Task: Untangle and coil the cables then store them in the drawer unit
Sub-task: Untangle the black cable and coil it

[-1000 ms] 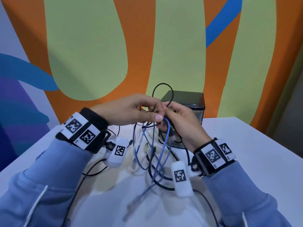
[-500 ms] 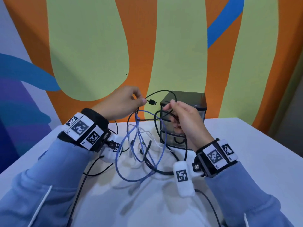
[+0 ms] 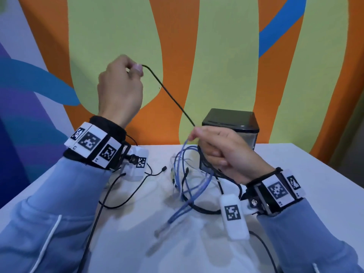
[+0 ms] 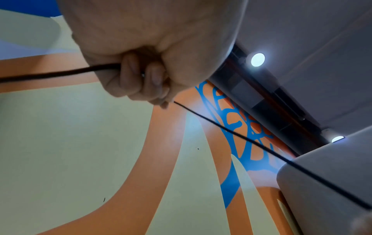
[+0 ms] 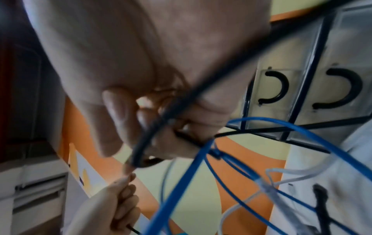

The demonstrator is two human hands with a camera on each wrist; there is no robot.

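Observation:
My left hand [image 3: 120, 87] is raised high at the left and pinches the end of a black cable [image 3: 171, 95], which runs taut down to my right hand [image 3: 218, 150]. In the left wrist view the curled fingers [image 4: 141, 79] clamp that black cable [image 4: 261, 146]. My right hand grips the tangle just in front of the drawer unit [image 3: 232, 125]: black strands and loops of a blue cable [image 3: 189, 174] hang from it to the table. The right wrist view shows the black cable [image 5: 201, 89] crossing my palm and the blue cable [image 5: 181, 187] below.
A white cable [image 3: 177, 160] and a thin black lead [image 3: 137, 184] lie on the white table [image 3: 325, 194]. The dark drawer unit stands at the back against the painted wall; its two clear drawer fronts [image 5: 302, 79] have black handles. White tagged sensor pods dangle under both wrists.
My left hand has risen up and to the left, drawing the black cable out of the tangle until it is taut. My right hand has stayed by the drawer unit holding the bundle.

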